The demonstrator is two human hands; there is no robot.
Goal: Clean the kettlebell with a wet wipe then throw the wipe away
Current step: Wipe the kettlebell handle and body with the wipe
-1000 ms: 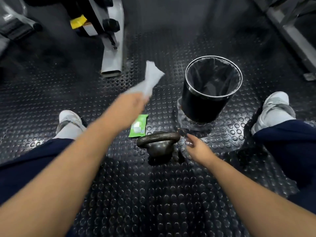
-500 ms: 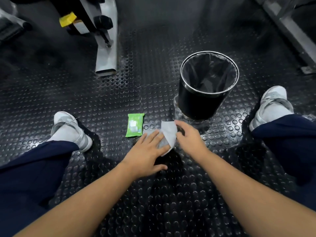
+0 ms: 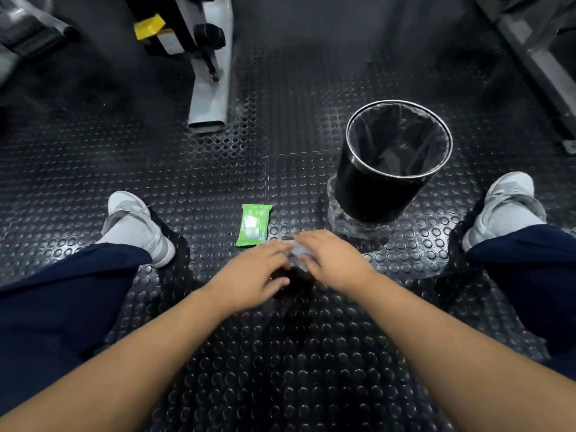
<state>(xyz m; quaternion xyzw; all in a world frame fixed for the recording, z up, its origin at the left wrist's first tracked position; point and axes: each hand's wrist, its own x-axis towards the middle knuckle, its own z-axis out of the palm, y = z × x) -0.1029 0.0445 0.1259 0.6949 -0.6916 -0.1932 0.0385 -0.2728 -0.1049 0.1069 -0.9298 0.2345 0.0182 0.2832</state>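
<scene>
Left hand (image 3: 252, 272), fingers straight and together, presses wet wipe (image 3: 295, 250) onto floor-standing kettlebell (image 3: 294, 283), mostly hidden beneath; right hand (image 3: 335, 260) fingers curl round wet wipe. Green wipe pack (image 3: 254, 225), lined bin (image 3: 374, 188) nearby.

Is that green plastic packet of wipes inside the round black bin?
No, the green plastic packet lies flat on the studded black floor, left of the round black bin and apart from it.
</scene>
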